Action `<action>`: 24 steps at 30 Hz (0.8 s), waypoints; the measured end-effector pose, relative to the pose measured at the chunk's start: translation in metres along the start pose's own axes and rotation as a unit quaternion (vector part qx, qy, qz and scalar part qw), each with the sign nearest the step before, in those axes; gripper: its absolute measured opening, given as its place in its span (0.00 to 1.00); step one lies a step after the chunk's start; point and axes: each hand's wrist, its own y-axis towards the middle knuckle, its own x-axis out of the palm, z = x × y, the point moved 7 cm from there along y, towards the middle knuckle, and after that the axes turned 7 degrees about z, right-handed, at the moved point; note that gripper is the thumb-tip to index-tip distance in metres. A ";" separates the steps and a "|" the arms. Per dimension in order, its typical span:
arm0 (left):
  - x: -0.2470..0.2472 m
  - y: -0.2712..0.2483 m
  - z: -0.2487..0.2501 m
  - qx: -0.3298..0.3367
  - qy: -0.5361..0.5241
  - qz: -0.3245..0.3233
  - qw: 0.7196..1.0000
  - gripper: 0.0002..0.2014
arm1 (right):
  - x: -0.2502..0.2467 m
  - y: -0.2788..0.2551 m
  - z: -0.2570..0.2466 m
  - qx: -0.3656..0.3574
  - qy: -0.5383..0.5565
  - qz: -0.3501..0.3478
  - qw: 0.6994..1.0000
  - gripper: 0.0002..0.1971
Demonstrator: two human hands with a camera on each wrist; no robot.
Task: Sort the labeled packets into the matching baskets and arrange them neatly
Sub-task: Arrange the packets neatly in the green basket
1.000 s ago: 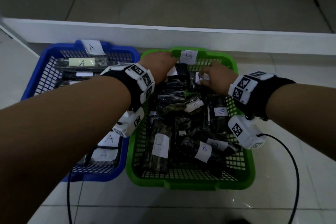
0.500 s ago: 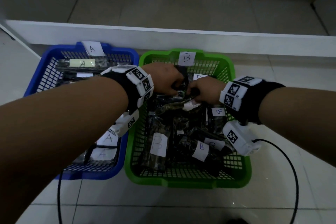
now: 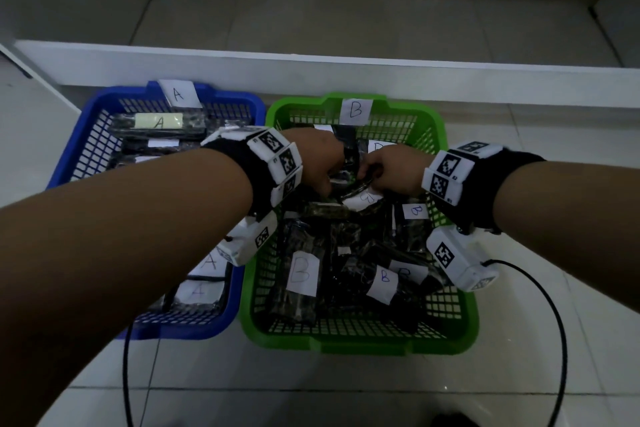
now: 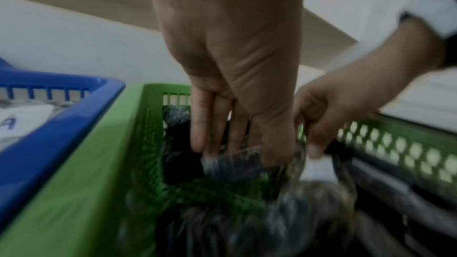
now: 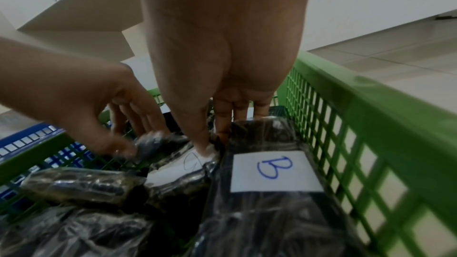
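Observation:
Both hands are inside the green basket point(image 3: 360, 345), in its far half. My left hand point(image 3: 322, 166) pinches one end of a dark plastic-wrapped packet point(image 3: 353, 185). In the left wrist view the thumb and fingers of the left hand point(image 4: 237, 153) close on that crinkled end point(image 4: 235, 165). My right hand point(image 3: 391, 170) grips the same packet's other end, and the thumb of the right hand point(image 5: 215, 142) presses its white label point(image 5: 193, 163). The letter on it is partly hidden. More dark packets marked B point(image 3: 301, 274) fill the green basket. The blue basket point(image 3: 69, 149) holds packets marked A point(image 3: 159, 121).
The baskets stand side by side on a tiled floor, with a low white ledge point(image 3: 346, 69) just behind them. Paper tags A point(image 3: 178, 94) and B point(image 3: 355, 110) sit on the far rims. Black cables point(image 3: 561, 340) loop over the floor near the front of the baskets.
Both hands came back from the green basket's far rim and drew together. They took hold of one dark packet between them and still grip it.

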 end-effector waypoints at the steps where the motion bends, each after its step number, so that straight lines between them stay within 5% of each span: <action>1: -0.005 0.000 0.000 -0.005 -0.012 0.011 1.000 0.13 | 0.000 0.000 0.000 0.003 -0.003 -0.003 1.000 0.16; 5: -0.015 0.002 -0.018 -0.057 -0.165 0.010 0.985 0.11 | -0.005 0.003 0.002 0.028 0.060 0.023 0.998 0.20; 8: -0.011 0.000 -0.030 -0.115 -0.347 -0.013 0.931 0.08 | -0.015 0.004 0.004 0.025 0.143 0.053 0.988 0.27; 11: -0.011 0.003 -0.029 -0.133 -0.430 -0.001 0.893 0.12 | -0.021 0.003 0.006 0.032 0.225 0.041 0.973 0.21; 15: -0.008 0.004 -0.030 -0.162 -0.385 -0.003 0.909 0.16 | -0.037 0.001 0.020 0.077 0.261 0.080 0.959 0.15; 21: 0.031 -0.011 -0.005 -0.111 -0.271 -0.250 0.923 0.20 | -0.066 -0.006 0.051 0.136 0.236 0.209 0.939 0.18; 24: 0.045 -0.012 0.001 -0.103 -0.247 -0.293 0.918 0.15 | -0.065 -0.010 0.058 0.166 0.209 0.223 0.938 0.14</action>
